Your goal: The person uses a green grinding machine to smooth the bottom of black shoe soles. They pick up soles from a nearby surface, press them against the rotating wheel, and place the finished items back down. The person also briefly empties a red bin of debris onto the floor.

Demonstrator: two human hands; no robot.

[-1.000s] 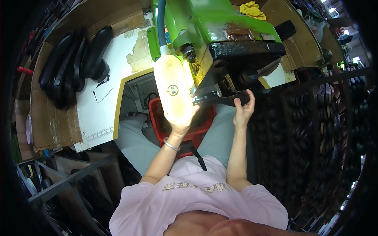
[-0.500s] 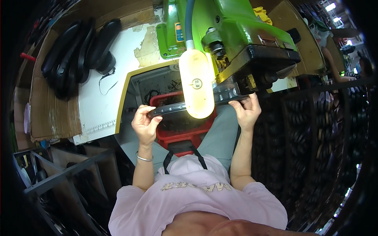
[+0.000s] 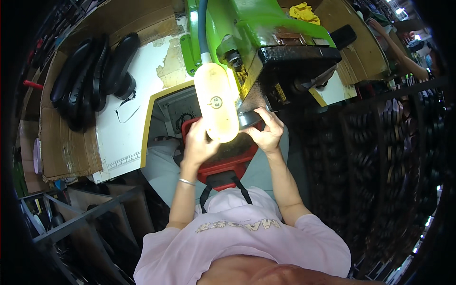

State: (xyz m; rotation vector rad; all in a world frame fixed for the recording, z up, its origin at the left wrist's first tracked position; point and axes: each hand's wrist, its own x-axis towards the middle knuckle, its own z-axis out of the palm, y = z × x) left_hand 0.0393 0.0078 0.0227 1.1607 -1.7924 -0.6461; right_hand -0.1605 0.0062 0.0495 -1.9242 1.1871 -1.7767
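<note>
A black shoe sole (image 3: 249,119) is held at the work head of a green machine (image 3: 280,33), partly hidden by a glowing oval lamp (image 3: 216,102). My right hand (image 3: 267,131) grips its visible end, with thumb below and fingers on top, close beside the machine's dark metal guard (image 3: 254,90). My left hand (image 3: 197,145) is closed at the other side of the sole; its fingertips and that part of the sole are behind the lamp. Below both hands sits a red bin (image 3: 221,166) with dark scraps in it.
A cardboard box (image 3: 71,154) with several black soles (image 3: 85,80) stands at the left on the white tabletop (image 3: 116,142). Yellow cloth (image 3: 304,13) lies behind the machine. Shelving racks (image 3: 85,213) flank me. Another person's arm (image 3: 403,59) shows at the far right.
Both hands have come closer together around the sole, which has turned and is now mostly behind the lamp. The view has shifted, so the machine and lamp appear farther left.
</note>
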